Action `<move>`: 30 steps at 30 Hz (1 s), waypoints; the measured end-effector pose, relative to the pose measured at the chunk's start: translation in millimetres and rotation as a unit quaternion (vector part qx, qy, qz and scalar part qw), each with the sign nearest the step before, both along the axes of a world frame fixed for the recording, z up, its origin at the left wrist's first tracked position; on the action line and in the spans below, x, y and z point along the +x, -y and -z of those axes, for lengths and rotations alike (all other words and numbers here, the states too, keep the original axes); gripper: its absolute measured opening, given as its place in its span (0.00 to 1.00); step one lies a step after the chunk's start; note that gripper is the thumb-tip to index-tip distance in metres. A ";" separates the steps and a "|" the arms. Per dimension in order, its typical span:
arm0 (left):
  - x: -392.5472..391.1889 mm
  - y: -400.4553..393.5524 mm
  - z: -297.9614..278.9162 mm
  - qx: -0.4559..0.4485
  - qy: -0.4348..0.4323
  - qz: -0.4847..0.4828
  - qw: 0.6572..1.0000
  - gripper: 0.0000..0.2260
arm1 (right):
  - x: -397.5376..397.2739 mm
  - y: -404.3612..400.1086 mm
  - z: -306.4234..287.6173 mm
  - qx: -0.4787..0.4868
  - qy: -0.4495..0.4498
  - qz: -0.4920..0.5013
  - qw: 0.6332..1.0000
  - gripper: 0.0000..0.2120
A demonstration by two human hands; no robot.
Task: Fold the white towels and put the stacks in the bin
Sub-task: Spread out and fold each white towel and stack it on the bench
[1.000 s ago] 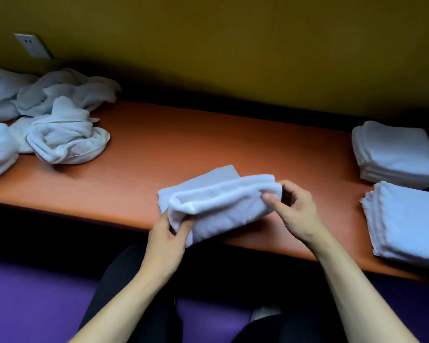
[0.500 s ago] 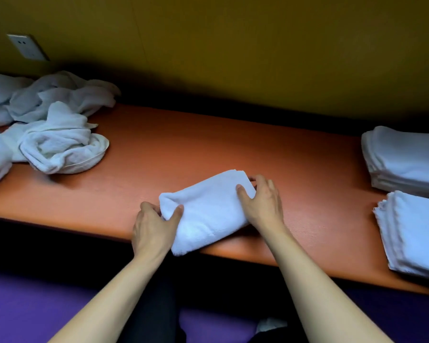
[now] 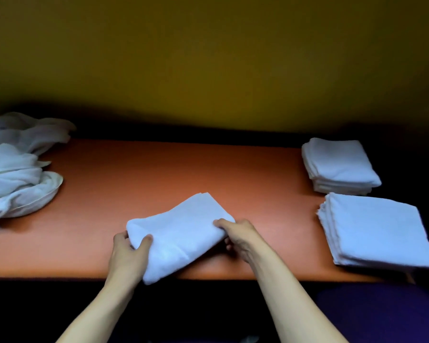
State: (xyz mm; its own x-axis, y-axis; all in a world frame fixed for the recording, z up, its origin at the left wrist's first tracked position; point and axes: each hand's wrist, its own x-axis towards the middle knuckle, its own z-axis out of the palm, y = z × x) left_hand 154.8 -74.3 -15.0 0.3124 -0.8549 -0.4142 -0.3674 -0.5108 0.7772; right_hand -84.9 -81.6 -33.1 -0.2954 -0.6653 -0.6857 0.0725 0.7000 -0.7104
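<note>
At the table's (image 3: 139, 174) near edge, a folded towel (image 3: 181, 231) is lying, one corner overhanging. The left hand (image 3: 128, 256) is gripping its left end, the right hand (image 3: 240, 237) pinching its right end. Two stacks (image 3: 339, 164) are sitting at the right edge.

Both hands forward, left hand (image 3: 128, 253) and right hand (image 3: 240, 237) curled, gripping the same item.

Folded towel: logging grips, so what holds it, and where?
Both hands hold the folded towel: left hand grips its left end, right hand its right edge.
</note>
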 end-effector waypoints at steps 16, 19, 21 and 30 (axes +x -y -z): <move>-215.9 55.8 -56.2 -0.104 -0.170 0.104 0.974 0.21 | -207.2 -24.0 -84.6 -0.241 0.000 0.148 0.959 0.12; -262.2 79.8 -72.4 -0.109 -0.189 0.160 0.963 0.26 | -251.1 -20.8 -97.5 -0.253 -0.030 0.178 0.950 0.06; -291.4 92.1 -82.0 -0.112 -0.187 0.196 0.956 0.30 | -276.5 -20.3 -104.4 -0.267 -0.026 0.196 0.943 0.04; -378.4 53.7 -92.4 -0.110 -0.251 0.349 0.896 0.28 | -344.9 -106.5 -111.9 -0.253 -0.193 0.305 0.898 0.13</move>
